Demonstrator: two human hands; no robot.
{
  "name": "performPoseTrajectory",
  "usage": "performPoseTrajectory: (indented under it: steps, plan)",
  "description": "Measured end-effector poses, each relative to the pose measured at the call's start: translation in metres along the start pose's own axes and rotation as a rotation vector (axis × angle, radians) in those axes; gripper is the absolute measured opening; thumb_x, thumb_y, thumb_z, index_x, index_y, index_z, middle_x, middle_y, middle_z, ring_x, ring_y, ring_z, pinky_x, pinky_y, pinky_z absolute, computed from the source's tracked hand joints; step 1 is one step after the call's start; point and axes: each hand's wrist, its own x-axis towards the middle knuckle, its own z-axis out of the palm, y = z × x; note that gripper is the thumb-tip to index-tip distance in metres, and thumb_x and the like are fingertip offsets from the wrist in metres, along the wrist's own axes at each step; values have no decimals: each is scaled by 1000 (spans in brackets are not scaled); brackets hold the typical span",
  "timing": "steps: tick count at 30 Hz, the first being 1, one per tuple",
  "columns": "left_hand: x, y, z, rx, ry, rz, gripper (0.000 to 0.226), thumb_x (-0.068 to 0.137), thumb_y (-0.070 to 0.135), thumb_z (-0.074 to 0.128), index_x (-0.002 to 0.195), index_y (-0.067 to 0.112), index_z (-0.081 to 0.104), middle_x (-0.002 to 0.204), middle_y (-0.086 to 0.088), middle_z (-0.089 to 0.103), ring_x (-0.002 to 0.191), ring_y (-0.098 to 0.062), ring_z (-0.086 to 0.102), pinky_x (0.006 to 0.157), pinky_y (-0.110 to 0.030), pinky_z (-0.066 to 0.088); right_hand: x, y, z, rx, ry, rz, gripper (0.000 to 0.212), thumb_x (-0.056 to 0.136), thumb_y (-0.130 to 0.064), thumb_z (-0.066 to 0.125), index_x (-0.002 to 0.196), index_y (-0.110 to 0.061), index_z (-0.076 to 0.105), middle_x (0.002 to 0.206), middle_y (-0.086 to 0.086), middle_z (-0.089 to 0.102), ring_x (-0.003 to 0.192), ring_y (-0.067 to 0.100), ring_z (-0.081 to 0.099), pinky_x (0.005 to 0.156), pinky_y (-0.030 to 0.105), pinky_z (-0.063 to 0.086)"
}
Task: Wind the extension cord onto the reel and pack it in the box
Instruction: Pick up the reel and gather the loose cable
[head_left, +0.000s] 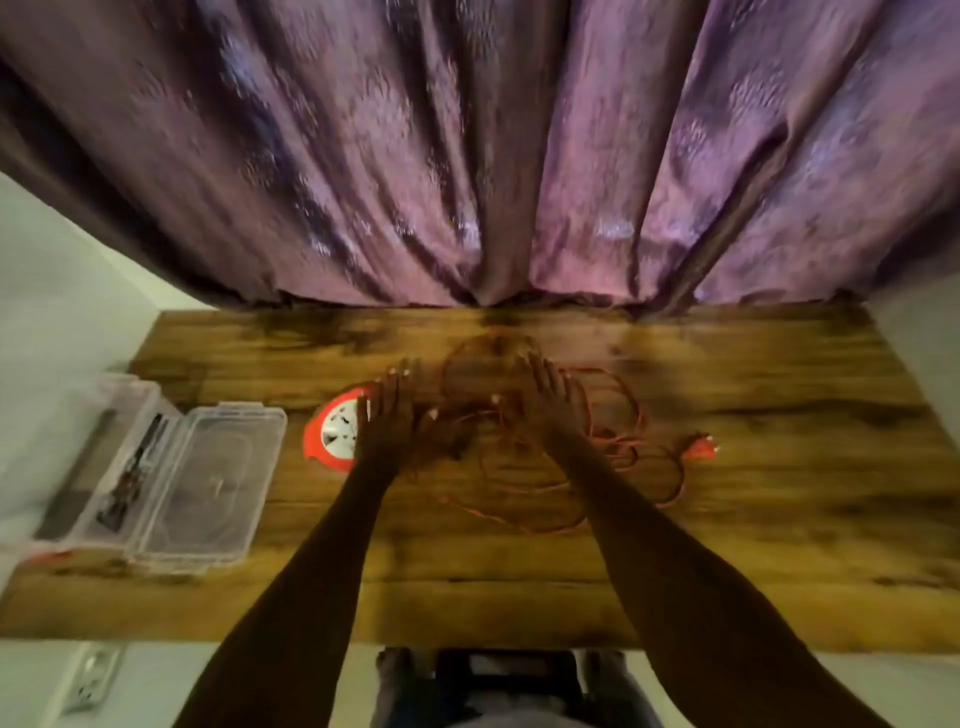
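from my feed the cord (524, 499) is a thin orange line, lying unwound in loose overlapping loops across the middle of the wooden table (779, 519), with its orange plug (701, 449) at the right end of the tangle. the reel (330, 434) is a round orange disc with a white socket face, lying flat on the table just left of the loops. the box (208, 483) is clear plastic, open, with its lid folded out toward the table's left edge; something dark lies in the lid half, too blurred for me to name. i see the left hand (387, 421) stretched forward with fingers straight and close together, over the right edge of the reel; whether it touches it i cannot tell. the right hand (550, 400) is also flat, fingers straight, thumb out to the left, above the far part of the cord loops, and it grips nothing i can see. the two hands are apart, with cord between and below them. a purple curtain (467, 156) hangs behind the table.
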Motion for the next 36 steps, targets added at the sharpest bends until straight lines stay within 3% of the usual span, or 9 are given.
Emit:
performPoseTrajectory:
  steps: [5,10,14,17,22,27,32,36]
  plan:
    - [5,0,16,-23,-20,-111,76,94,62,33,151,11,30,157,-15,31,144,-37,30,112,-63,19,31,1,15,23,-67,-56,73,99,-53,40,157,-18,13,165,10,9,151,33,5,118,56,9]
    - [10,4,32,10,-43,-152,75,94,65,29,153,18,28,157,-8,33,146,-35,25,113,-67,12,46,7,50,29,-45,-93,72,97,-59,37,155,-20,22,164,11,15,150,36,10,118,59,12]
    - [20,3,45,48,0,-165,74,94,66,31,148,15,39,155,-7,38,144,-38,27,112,-68,16,62,8,70,-20,42,-166,68,94,-62,27,146,-19,40,154,12,37,140,37,33,112,58,24]
    - [27,2,48,92,15,-150,76,92,71,24,147,21,40,157,-2,34,146,-35,21,113,-66,14,70,8,83,-83,124,-196,64,93,-62,29,137,-23,51,149,9,44,134,36,40,106,58,29]
    - [40,0,55,135,40,-61,86,84,76,3,150,28,30,160,3,26,148,-32,15,115,-64,11,72,10,89,-205,216,-199,63,92,-65,24,135,-29,53,151,2,42,129,34,41,98,53,33]
    - [39,0,62,182,120,-30,82,88,76,12,148,25,36,156,2,34,147,-32,20,115,-61,17,68,9,90,-248,238,-180,67,91,-67,14,136,-31,48,153,0,39,131,33,37,99,51,29]
    - [36,-2,62,176,153,29,82,90,75,17,148,21,35,155,2,35,147,-29,21,117,-54,18,72,10,90,-220,188,-191,60,95,-65,22,140,-32,43,157,1,32,137,34,32,104,55,27]
    - [32,-2,58,128,171,53,78,88,78,16,137,26,48,148,2,46,143,-28,29,114,-54,25,71,10,89,-187,153,-178,62,93,-68,22,142,-34,41,158,-1,30,138,32,31,106,55,25]
